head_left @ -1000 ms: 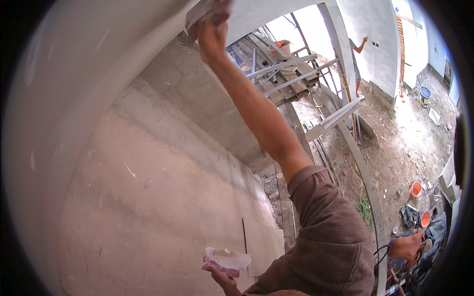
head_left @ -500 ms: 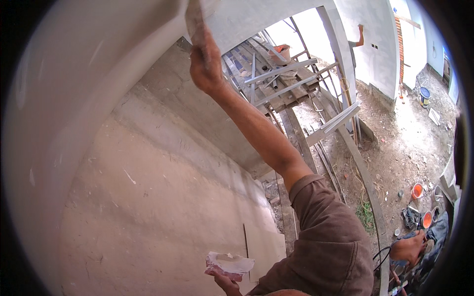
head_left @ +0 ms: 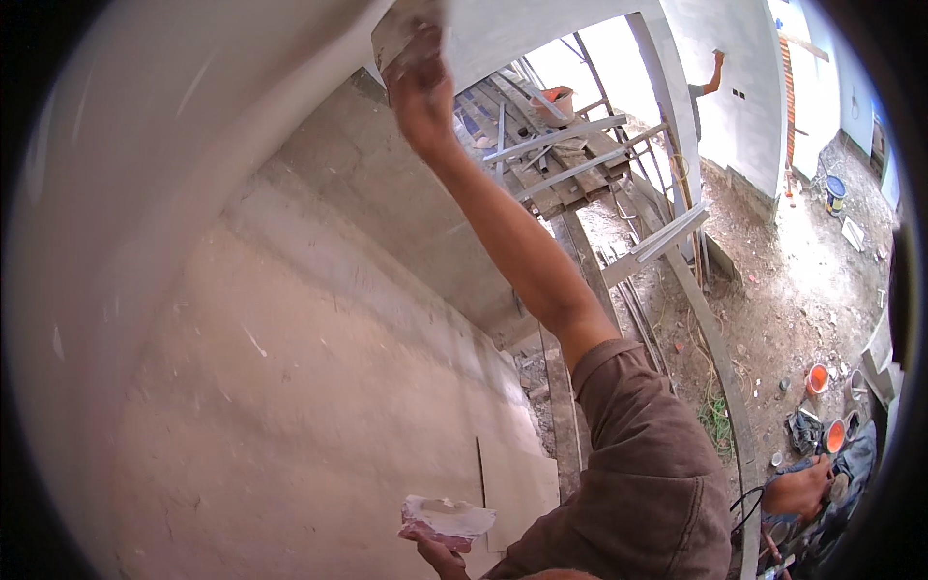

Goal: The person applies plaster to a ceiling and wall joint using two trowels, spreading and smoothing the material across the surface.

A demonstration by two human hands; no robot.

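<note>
My right hand (head_left: pixel 421 101), on an outstretched arm with a brown rolled sleeve, grips a putty blade (head_left: pixel 407 29) against the pale upper surface (head_left: pixel 280 58) at the top. The blade and fingers are slightly blurred. Low in the middle, my left hand (head_left: pixel 437 551) is closed on a reddish hand board (head_left: pixel 435 533) loaded with white putty. Beside it a flat tan panel (head_left: pixel 522 474) leans by the plastered lower wall (head_left: pixel 251 416).
A plank scaffold (head_left: pixel 570 184) with metal lengths and an orange bucket (head_left: pixel 551 101) stands beyond my arm. A co-worker's arm (head_left: pixel 715 72) reaches to a white wall. At lower right are paint pots (head_left: pixel 818 378), green cord (head_left: pixel 715 425) and another person (head_left: pixel 797 488). A blue bucket (head_left: pixel 835 193) stands farther back.
My right hand moved down with the blade, then back up and slightly right, the blade turning from edge-on to flatter. The distant co-worker's hand has risen. My left hand stays nearly still.
</note>
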